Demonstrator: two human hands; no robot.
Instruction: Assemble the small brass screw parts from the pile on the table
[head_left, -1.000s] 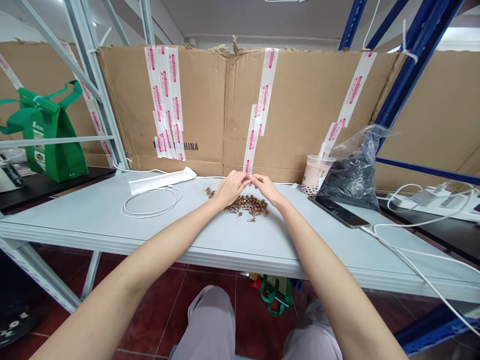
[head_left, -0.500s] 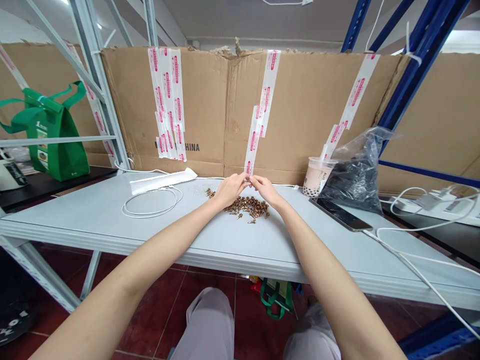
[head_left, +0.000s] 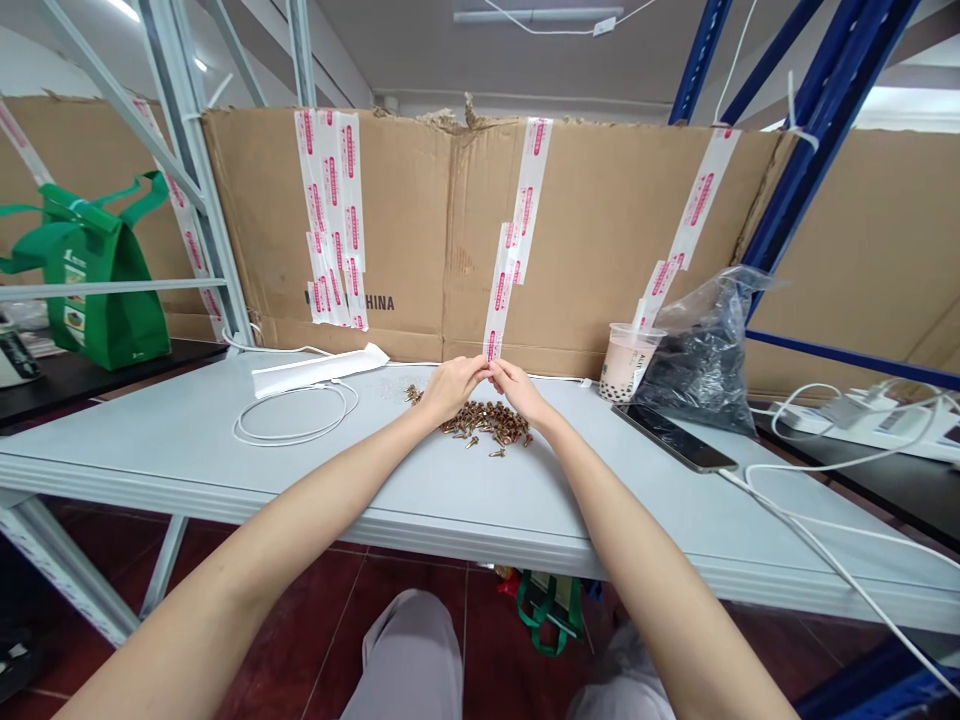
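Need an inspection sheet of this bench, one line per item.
surface: grey table, damage: nothing seen
job's things: loose brass-coloured screws in one pile, a few strays at its edges
clutter: milk tea cup, black-filled plastic bag, phone, white strip
grippers: left hand and right hand above the pile, fingertips meeting; anything held too small to tell
cables: white coil; white cable from the phone over the table's right side
surroundings: taped cardboard, green bag, blue rack, red tile floor
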